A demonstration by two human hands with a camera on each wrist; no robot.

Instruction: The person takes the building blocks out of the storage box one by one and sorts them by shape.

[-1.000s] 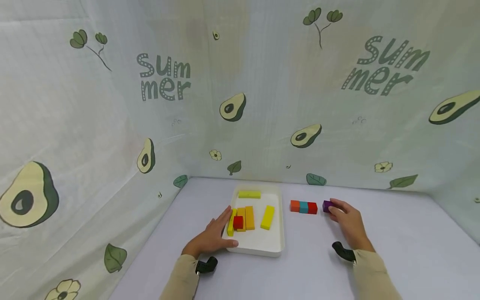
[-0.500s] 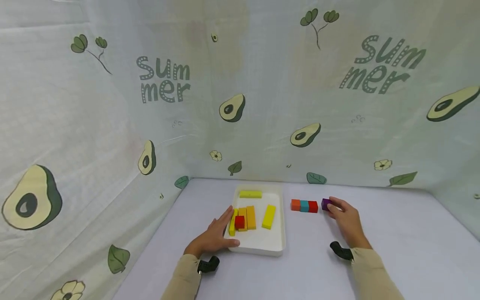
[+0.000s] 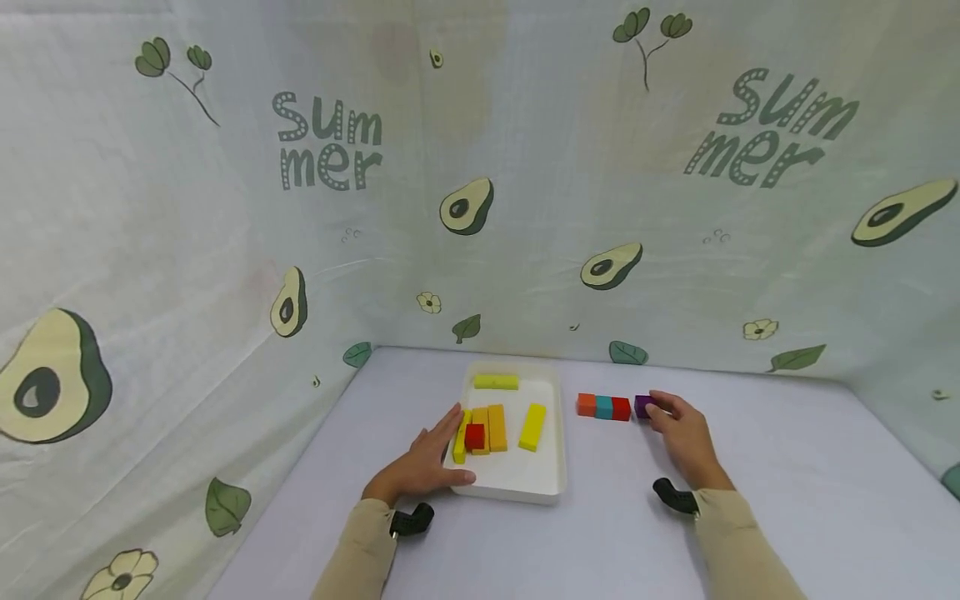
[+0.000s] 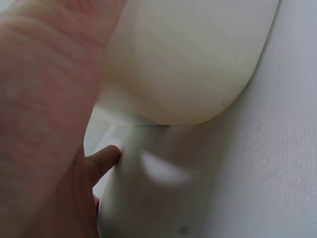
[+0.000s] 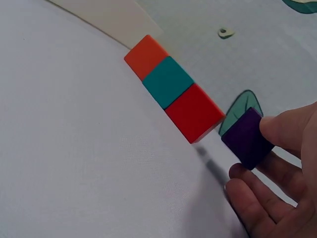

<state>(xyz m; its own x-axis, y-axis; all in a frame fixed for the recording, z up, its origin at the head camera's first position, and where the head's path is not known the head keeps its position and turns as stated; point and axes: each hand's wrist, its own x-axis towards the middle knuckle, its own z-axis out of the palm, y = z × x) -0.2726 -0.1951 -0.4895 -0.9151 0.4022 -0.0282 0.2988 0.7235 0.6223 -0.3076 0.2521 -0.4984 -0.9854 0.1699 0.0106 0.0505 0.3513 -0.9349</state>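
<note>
Between thumb and fingers my right hand (image 3: 686, 437) pinches a purple cube (image 5: 247, 139), just off the right end of a short row of cubes. That row runs from an orange cube (image 5: 146, 57) through a teal cube (image 5: 168, 82) to a red cube (image 5: 194, 113), their sides together. A narrow gap shows between red and purple. My left hand (image 3: 420, 467) rests on the left side of a white tray (image 3: 517, 487), fingers extended along its edge and thumb over the near corner. The left wrist view shows the tray's outer wall close beside the palm.
Inside the tray lie yellow blocks, one at the back (image 3: 496, 382) and one at the right (image 3: 532, 427). Two orange-yellow blocks, another yellow block and a red cube (image 3: 475, 437) cluster near the left fingers. A printed cloth (image 3: 525, 167) hangs behind the table.
My right hand has brought the purple cube slightly left, narrowing its gap to the red cube. My left hand stays at the tray. The head view has shifted a little.
</note>
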